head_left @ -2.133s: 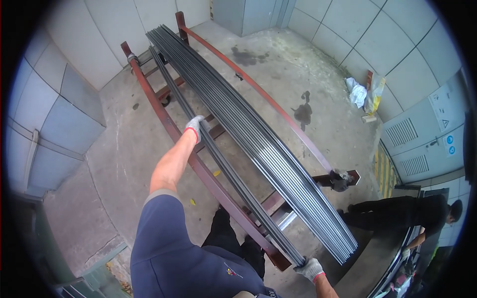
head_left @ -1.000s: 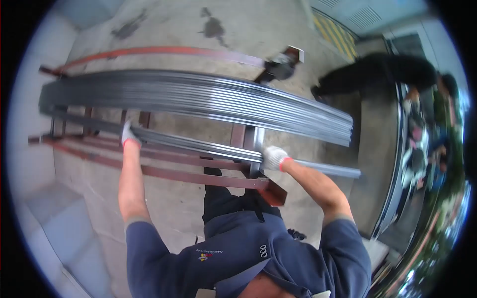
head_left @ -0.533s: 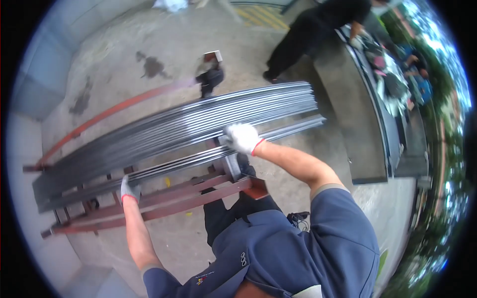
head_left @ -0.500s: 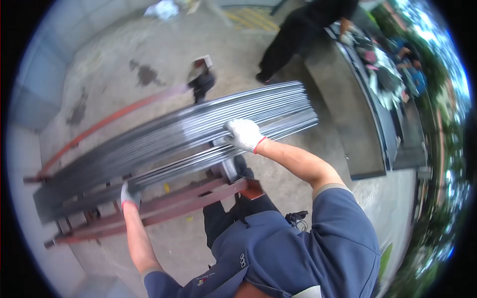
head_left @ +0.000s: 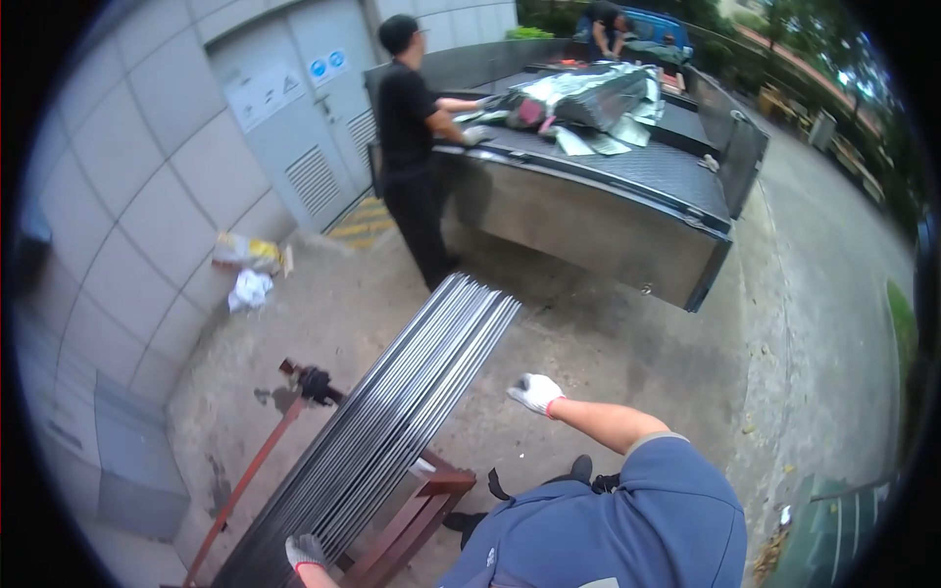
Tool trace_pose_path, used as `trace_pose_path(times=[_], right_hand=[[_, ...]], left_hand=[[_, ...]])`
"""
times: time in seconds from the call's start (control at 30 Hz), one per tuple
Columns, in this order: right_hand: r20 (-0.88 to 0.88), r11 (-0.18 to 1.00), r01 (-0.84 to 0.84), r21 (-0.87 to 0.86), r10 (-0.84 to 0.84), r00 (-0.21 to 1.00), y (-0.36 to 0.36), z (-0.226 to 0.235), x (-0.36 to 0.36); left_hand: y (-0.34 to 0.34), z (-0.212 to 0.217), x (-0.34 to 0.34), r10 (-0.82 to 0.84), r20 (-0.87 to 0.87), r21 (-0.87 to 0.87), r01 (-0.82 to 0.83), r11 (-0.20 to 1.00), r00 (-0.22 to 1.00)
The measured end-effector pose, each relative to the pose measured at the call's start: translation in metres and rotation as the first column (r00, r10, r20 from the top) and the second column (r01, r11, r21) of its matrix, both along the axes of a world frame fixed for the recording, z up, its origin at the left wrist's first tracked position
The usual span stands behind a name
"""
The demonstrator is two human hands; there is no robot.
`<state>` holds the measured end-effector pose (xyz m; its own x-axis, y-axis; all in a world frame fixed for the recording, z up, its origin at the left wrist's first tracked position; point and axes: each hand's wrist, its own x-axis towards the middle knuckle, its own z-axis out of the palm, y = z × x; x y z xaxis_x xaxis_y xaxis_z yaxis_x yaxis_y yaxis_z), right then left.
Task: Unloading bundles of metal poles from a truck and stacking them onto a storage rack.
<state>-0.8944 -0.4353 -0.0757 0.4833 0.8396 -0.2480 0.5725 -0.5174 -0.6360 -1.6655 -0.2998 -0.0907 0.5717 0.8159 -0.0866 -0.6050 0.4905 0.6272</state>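
bundle of long grey metal strips [head_left: 392, 421] lying lengthwise on a red steel rack [head_left: 412, 514], none visibly lifted clear. left hand [head_left: 306, 551], in a white glove, rests on the near end of the bundle; whether its fingers close on a strip cannot be told. right hand [head_left: 535, 392], gloved, hangs free beside the bundle, fingers loosely curled, holding nothing. judged: the stack remains almost wholly to be handled.

Single head-worn fisheye view, looking down and forward over the metal strips [head_left: 392, 421].
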Motion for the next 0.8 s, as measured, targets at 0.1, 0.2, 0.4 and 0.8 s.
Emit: trace_pose_path(times=[0.1, 0.2, 0.4, 0.8], right_hand=[[-0.095, 0.994, 0.107, -0.010, -0.107, 0.990, -0.079, -0.020, 0.073], [-0.319, 0.871, 0.329, -0.365, -0.449, 0.835, -0.188, -0.045, 0.151], [0.090, 0.535, 0.642, -0.548, -0.726, 0.682, -0.413, -0.146, 0.203], [-0.418, 0.202, 0.895, -0.398, -0.908, 0.020, -0.360, -0.187, 0.234]], left_hand=[[0.034, 0.031, 0.089, 0.544, -0.529, -0.136, -0.698, 0.703, 0.651], [0.078, 0.092, 0.208, 0.475, -0.452, -0.066, -0.559, 0.826, 0.755], [0.167, 0.079, 0.406, -0.135, -0.041, 0.380, 0.140, 0.914, 0.990], [0.170, 0.081, 0.892, -0.096, -0.679, 0.087, 0.209, 0.974, 0.728]])
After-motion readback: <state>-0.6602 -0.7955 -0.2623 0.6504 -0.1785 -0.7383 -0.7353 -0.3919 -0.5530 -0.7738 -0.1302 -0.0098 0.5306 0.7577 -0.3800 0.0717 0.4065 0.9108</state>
